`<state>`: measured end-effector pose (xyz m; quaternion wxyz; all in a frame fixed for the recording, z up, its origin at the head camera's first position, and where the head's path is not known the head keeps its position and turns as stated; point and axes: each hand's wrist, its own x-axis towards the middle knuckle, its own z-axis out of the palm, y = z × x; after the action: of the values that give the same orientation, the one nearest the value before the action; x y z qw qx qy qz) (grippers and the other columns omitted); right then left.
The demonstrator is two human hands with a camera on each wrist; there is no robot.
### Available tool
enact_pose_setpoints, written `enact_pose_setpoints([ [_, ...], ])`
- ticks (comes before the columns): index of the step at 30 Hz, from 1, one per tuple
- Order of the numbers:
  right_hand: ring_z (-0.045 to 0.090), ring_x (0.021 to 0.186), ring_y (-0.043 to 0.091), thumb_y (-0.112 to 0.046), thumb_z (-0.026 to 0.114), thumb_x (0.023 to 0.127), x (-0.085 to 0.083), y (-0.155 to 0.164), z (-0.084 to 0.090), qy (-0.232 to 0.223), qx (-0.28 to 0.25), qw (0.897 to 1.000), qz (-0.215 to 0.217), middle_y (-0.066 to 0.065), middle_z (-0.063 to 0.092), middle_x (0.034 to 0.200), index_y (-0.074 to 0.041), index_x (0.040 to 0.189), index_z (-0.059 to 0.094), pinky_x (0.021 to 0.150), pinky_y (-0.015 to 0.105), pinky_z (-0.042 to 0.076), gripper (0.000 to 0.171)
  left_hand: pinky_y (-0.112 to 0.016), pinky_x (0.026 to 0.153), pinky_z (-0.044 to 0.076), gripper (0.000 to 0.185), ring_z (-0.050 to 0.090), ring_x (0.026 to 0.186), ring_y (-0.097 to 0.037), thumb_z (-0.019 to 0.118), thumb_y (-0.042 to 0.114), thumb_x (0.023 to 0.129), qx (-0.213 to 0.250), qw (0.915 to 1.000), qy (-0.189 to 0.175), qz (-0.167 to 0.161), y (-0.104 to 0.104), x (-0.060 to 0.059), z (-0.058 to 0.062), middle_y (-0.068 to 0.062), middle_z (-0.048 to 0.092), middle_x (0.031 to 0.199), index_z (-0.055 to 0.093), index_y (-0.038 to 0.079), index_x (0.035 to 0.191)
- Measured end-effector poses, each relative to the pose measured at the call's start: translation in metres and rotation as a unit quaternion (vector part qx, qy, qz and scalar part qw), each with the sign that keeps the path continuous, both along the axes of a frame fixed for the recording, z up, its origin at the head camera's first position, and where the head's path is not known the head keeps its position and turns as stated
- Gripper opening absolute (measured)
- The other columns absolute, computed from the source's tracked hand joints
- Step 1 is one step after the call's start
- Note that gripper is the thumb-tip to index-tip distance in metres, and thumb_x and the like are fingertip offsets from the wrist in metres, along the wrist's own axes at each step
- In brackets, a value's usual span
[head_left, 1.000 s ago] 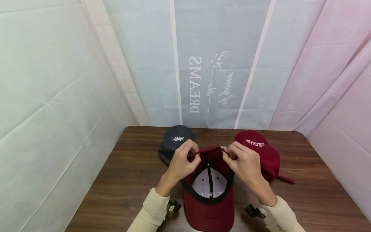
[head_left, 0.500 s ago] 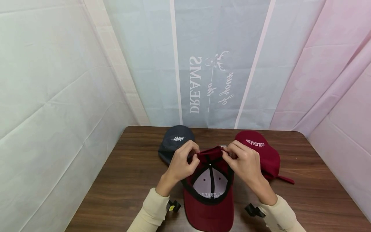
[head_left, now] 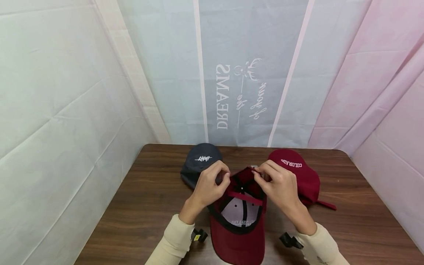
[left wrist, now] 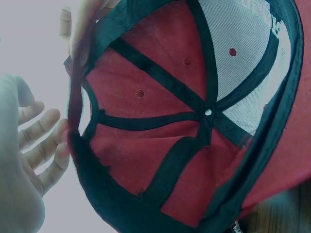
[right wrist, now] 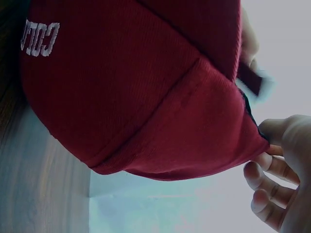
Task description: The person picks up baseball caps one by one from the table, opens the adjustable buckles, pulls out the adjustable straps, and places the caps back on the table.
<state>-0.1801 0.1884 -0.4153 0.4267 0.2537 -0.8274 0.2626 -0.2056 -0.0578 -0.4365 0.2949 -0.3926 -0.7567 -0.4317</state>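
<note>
A dark red baseball cap [head_left: 236,241] rests brim toward me, its crown open and its lining [left wrist: 146,92] in sight. My left hand [head_left: 210,184] pinches the left side of the cap's rear edge between thumb and fingers. On the other side, my right hand [head_left: 278,180] pinches the rear edge beside a small metal buckle [head_left: 254,166]. The loose red strap [head_left: 245,198] lies across the inside of the crown in the head view. The right wrist view shows the fingertips [right wrist: 265,160] on the fabric corner, and the strap's blurred end sticks out farther up.
Behind my left hand sits a navy cap [head_left: 198,165] with white lettering. Behind my right hand is another red cap [head_left: 304,180] marked COLORADO, its strap [head_left: 327,205] sticking out to the right. The wooden table [head_left: 132,206] meets cloth-covered walls [head_left: 165,73].
The strap, earlier stretched from my left hand toward the buckle, has dropped across the inside of the crown. My left hand has shifted slightly right, and the cap has turned a little.
</note>
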Motion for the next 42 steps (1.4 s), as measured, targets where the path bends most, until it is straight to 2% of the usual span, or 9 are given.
enact_pose_setpoints([
  [7, 0.048, 0.055, 0.006, -0.005, 0.088, 0.079, 0.003, -0.001, 0.002, -0.002, -0.004, 1.000, 0.014, -0.003, 0.065, 0.076, -0.013, 0.082, 0.074, 0.049, 0.020, 0.038, 0.016, -0.030, 0.068, 0.056, 0.011, 0.062, 0.080, -0.014, 0.072, 0.009, 0.096, -0.041, 0.9985, -0.030, 0.020, 0.004, 0.000, 0.001, -0.002, 0.064, 0.096, 0.065, 0.011, 0.104],
  [13, 0.051, 0.056, 0.008, -0.005, 0.089, 0.078, 0.004, -0.003, 0.004, 0.002, -0.009, 0.999, 0.032, -0.002, 0.069, 0.081, -0.012, 0.087, 0.076, 0.050, 0.019, 0.040, 0.017, -0.022, 0.075, 0.054, 0.027, 0.062, 0.088, -0.015, 0.081, 0.020, 0.094, -0.105, 0.9922, -0.045, 0.049, 0.008, 0.001, 0.001, -0.002, 0.065, 0.105, 0.067, 0.008, 0.114],
  [18, 0.052, 0.057, 0.007, -0.005, 0.088, 0.079, 0.006, -0.005, 0.005, 0.006, -0.012, 0.999, 0.041, -0.002, 0.071, 0.083, -0.012, 0.090, 0.078, 0.051, 0.019, 0.040, 0.017, -0.019, 0.070, 0.050, 0.024, 0.058, 0.081, -0.011, 0.081, 0.018, 0.094, -0.122, 0.9893, -0.061, 0.051, 0.011, 0.001, 0.001, -0.001, 0.064, 0.100, 0.066, 0.012, 0.112],
  [22, 0.052, 0.057, 0.009, -0.005, 0.089, 0.079, 0.006, -0.005, 0.005, 0.007, -0.016, 0.999, 0.046, -0.002, 0.071, 0.084, -0.011, 0.091, 0.078, 0.052, 0.019, 0.040, 0.017, -0.016, 0.066, 0.046, 0.014, 0.054, 0.076, -0.006, 0.076, 0.010, 0.097, -0.112, 0.9901, -0.069, 0.049, 0.012, 0.001, 0.001, 0.002, 0.060, 0.093, 0.064, 0.015, 0.103],
  [25, 0.052, 0.057, 0.010, -0.005, 0.089, 0.079, 0.007, -0.005, 0.005, 0.005, -0.016, 0.999, 0.047, -0.001, 0.071, 0.084, -0.011, 0.091, 0.078, 0.052, 0.019, 0.040, 0.018, -0.014, 0.065, 0.046, 0.014, 0.054, 0.074, -0.005, 0.072, 0.006, 0.098, -0.096, 0.9916, -0.075, 0.042, 0.012, 0.001, 0.002, 0.003, 0.058, 0.092, 0.061, 0.015, 0.098],
  [31, 0.055, 0.059, 0.009, -0.008, 0.090, 0.080, 0.008, -0.006, 0.001, -0.025, -0.004, 0.999, 0.041, -0.002, 0.072, 0.085, -0.013, 0.095, 0.078, 0.054, 0.019, 0.044, 0.020, -0.016, 0.066, 0.049, 0.013, 0.055, 0.075, -0.007, 0.067, 0.002, 0.100, -0.061, 0.9944, -0.080, 0.034, 0.011, -0.001, 0.003, 0.000, 0.058, 0.094, 0.059, 0.012, 0.098],
  [37, 0.055, 0.060, 0.003, -0.012, 0.091, 0.079, 0.009, -0.007, -0.005, -0.041, 0.020, 0.999, 0.030, -0.007, 0.067, 0.082, -0.017, 0.097, 0.078, 0.053, 0.019, 0.044, 0.024, -0.019, 0.065, 0.051, 0.012, 0.056, 0.075, -0.009, 0.067, 0.000, 0.099, -0.035, 0.9952, -0.074, 0.053, 0.008, -0.002, 0.006, -0.003, 0.059, 0.094, 0.059, 0.009, 0.099],
  [42, 0.053, 0.060, 0.002, -0.009, 0.090, 0.077, 0.009, -0.008, -0.007, -0.053, 0.033, 0.998, 0.029, -0.010, 0.062, 0.080, -0.020, 0.098, 0.077, 0.052, 0.017, 0.040, 0.027, -0.022, 0.065, 0.052, 0.012, 0.057, 0.074, -0.011, 0.067, -0.001, 0.099, -0.009, 0.9952, -0.068, 0.070, 0.003, -0.004, 0.008, -0.005, 0.058, 0.093, 0.060, 0.008, 0.099],
])
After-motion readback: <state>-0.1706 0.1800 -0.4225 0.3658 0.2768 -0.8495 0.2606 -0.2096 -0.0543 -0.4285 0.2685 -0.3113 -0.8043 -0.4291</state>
